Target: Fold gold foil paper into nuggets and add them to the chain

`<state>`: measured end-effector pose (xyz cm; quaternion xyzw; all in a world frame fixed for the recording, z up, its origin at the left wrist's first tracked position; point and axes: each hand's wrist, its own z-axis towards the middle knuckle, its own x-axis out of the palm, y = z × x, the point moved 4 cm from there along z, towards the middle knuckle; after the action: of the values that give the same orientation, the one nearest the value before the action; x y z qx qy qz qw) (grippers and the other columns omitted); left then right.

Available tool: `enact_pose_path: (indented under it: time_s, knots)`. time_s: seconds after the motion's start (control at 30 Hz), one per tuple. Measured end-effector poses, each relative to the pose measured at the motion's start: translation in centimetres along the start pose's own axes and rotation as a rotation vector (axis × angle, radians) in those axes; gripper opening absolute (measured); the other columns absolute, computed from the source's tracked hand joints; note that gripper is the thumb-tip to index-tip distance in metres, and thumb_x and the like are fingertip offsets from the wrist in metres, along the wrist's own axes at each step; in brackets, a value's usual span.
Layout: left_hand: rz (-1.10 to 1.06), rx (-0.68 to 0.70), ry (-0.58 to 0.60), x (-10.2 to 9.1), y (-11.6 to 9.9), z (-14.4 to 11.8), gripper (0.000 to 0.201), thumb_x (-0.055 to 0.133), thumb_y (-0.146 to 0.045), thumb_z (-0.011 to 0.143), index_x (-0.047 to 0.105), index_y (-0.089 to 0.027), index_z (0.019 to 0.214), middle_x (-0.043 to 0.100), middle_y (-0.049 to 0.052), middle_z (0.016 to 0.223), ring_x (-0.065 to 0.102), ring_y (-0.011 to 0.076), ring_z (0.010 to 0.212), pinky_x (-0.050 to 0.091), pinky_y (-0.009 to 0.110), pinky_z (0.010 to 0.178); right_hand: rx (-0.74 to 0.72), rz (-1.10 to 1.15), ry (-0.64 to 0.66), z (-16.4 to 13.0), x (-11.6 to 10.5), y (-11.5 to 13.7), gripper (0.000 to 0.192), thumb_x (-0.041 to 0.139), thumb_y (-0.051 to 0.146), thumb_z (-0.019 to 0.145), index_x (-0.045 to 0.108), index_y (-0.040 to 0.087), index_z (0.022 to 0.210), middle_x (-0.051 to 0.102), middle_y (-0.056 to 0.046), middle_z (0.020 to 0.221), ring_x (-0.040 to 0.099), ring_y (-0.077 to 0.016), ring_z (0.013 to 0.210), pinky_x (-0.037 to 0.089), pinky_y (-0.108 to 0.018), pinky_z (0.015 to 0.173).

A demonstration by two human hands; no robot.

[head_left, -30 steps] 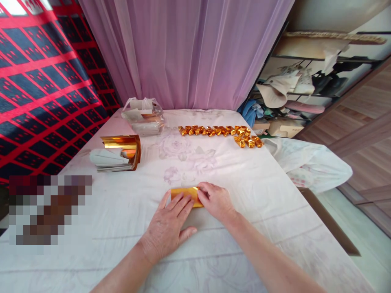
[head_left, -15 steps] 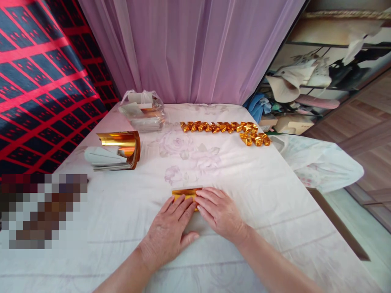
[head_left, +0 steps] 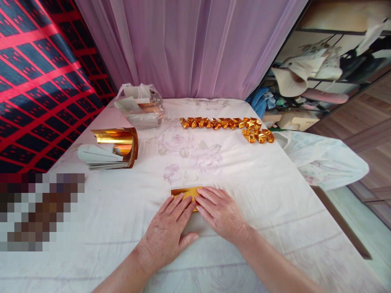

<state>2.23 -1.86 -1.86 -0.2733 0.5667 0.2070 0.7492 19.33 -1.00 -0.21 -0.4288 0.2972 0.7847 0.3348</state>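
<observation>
A folded strip of gold foil paper [head_left: 187, 191] lies flat on the cloth-covered table [head_left: 122, 211] in front of me. My left hand [head_left: 169, 228] rests on its left and middle part, palm down, fingers stretched out and thumb spread to the right. From the right, my right hand [head_left: 220, 213] lies with its fingertips on the strip's right end, fingers extended side by side. The near edge of the strip is partly hidden under both hands. Neither hand is wrapped round anything.
A curled stack of gold and white paper sheets [head_left: 120, 138] stands at the left. Behind it is a clear plastic bag [head_left: 143, 110] with more sheets. Several folded gold foil pieces [head_left: 220, 123] form rows at the back right. A shelf [head_left: 317, 81] with hats is beyond.
The view has shifted slightly. The strip's upper part now lies flatter, showing more gold; the hands have stayed almost in place on it.
</observation>
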Motion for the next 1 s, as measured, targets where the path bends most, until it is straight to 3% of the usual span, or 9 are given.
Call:
enact_pose_path:
  time_s: [0.33, 1.0]
  knots:
    - [-0.007, -0.002, 0.008, -0.2, 0.0, -0.05, 0.071, 0.042, -0.063, 0.095, 0.039, -0.018, 0.15, 0.053, 0.01, 0.147, 0.043, 0.0283, 0.139, 0.023, 0.048, 0.12, 0.007, -0.017, 0.021, -0.01, 0.07, 0.03, 0.027, 0.048, 0.025, 0.099, 0.072, 0.017, 0.108, 0.072, -0.011, 0.115, 0.063, -0.0234, 0.109, 0.053, -0.038, 0.089]
    - [-0.03, -0.025, 0.022, -0.29, 0.03, 0.04, 0.069, 0.044, -0.06, 0.096, 0.038, -0.018, 0.15, 0.051, 0.01, 0.149, 0.038, 0.0296, 0.142, 0.027, 0.05, 0.119, 0.049, -0.034, 0.075, 0.12, 0.33, -0.12, 0.027, 0.047, 0.026, 0.098, 0.071, 0.019, 0.11, 0.068, -0.01, 0.124, 0.061, -0.0233, 0.111, 0.05, -0.039, 0.09]
